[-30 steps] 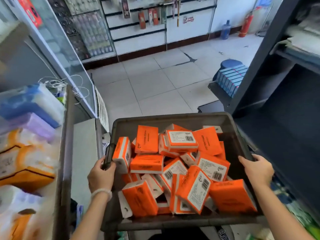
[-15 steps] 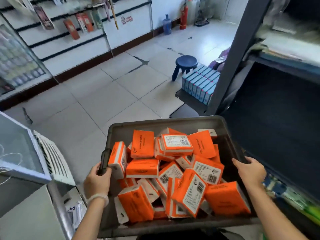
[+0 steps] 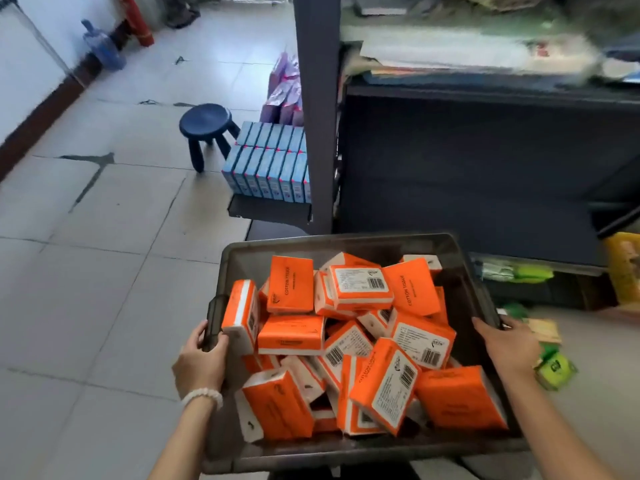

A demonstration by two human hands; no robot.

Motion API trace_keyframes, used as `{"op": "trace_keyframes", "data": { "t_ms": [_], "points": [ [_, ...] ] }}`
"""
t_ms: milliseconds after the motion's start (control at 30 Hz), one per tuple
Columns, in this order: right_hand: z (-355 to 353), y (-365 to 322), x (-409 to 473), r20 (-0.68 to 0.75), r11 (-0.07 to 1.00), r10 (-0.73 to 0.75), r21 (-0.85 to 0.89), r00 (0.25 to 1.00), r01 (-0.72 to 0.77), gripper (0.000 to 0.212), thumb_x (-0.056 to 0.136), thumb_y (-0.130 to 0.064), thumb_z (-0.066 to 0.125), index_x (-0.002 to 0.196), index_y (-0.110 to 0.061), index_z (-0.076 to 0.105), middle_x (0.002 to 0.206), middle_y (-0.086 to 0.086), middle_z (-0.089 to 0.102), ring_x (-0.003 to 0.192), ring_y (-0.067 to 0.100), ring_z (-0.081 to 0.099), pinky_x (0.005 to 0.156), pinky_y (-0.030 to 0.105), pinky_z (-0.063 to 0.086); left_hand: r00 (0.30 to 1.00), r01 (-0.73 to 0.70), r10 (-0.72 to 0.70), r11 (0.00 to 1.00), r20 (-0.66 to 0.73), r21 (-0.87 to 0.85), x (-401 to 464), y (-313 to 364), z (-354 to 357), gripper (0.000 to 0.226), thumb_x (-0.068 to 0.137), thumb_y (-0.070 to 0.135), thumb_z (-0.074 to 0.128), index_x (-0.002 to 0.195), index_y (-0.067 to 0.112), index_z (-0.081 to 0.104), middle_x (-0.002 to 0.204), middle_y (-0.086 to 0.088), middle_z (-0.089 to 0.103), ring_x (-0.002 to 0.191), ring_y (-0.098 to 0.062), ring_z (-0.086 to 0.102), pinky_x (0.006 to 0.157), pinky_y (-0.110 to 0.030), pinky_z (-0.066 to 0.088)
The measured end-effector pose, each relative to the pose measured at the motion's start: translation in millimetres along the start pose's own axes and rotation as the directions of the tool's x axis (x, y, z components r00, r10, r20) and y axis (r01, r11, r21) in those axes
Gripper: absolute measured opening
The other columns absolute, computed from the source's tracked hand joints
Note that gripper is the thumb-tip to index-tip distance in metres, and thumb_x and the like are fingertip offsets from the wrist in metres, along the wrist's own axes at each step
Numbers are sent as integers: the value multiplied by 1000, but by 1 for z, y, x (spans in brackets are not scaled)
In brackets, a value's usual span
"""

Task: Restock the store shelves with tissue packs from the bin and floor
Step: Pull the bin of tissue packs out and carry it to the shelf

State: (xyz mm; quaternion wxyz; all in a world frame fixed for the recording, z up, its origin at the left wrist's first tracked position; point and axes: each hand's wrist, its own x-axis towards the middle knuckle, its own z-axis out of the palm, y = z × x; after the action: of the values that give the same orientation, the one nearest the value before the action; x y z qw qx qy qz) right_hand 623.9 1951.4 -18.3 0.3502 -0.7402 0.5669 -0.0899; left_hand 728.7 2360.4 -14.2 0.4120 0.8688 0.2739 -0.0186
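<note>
We see the dark grey rectangular plastic bin (image 3: 349, 242) held at both sides: the left hand (image 3: 202, 364) grips its left handle, the right hand (image 3: 509, 344) curls over the right rim. Glossy orange-and-white tissue packs (image 3: 360, 344) lie jumbled inside. At eleven o'clock a round navy plastic stool (image 3: 205, 124) stands on pale floor tiles (image 3: 86, 271); at twelve, blue boxes (image 3: 268, 164) fill a dark metal shelf (image 3: 270, 212).

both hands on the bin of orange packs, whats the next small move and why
Probably set the bin down by the dark shelf: the left hand and right hand both grip its sides, so neither can pick out the orange tissue packs.
</note>
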Motion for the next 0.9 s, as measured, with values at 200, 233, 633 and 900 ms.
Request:
{"op": "trace_keyframes", "data": {
  "t_ms": [200, 233, 633, 900],
  "points": [
    [31, 36, 17, -99, 991, 133, -6, 986, -134, 40, 76, -23, 78, 99, 8, 67, 85, 24, 67, 82, 38, 62, 76, 41, 51, 991, -51, 42, 997, 131, 66, 54, -1, 65, 45, 81, 31, 71, 123, 22, 61, 115, -10, 67, 105, -29, 62, 93, -42, 50],
    [39, 42, 20, -102, 988, 150, -20, 983, -152, 42, 75, -25, 78, 101, 6, 67, 85, 23, 68, 80, 37, 62, 76, 40, 51, 989, -48, 38, 996, 144, 72, 60, -3, 76, 45, 81, 30, 71, 123, 21, 61, 115, -11, 67, 105, -29, 62, 94, -42, 49],
    [215, 137, 115, -93, 982, 191, 29, 977, -189, 46, 81, -22, 72, 117, 4, 60, 107, 21, 65, 102, 34, 59, 73, 25, 34, 989, -29, 16, 996, 148, 86, 161, -98, 256, 46, 80, 29, 71, 124, 21, 61, 115, -10, 67, 109, -25, 61, 100, -37, 44],
    [329, 204, 172, -118, 981, 195, 42, 974, -192, 44, 75, -37, 73, 103, -3, 69, 93, 14, 70, 85, 31, 65, 69, 25, 42, 982, -137, 123, 986, 141, 98, 214, -154, 355, 44, 82, 26, 69, 124, 17, 61, 114, -11, 66, 106, -24, 61, 96, -32, 41]
  ]
}}
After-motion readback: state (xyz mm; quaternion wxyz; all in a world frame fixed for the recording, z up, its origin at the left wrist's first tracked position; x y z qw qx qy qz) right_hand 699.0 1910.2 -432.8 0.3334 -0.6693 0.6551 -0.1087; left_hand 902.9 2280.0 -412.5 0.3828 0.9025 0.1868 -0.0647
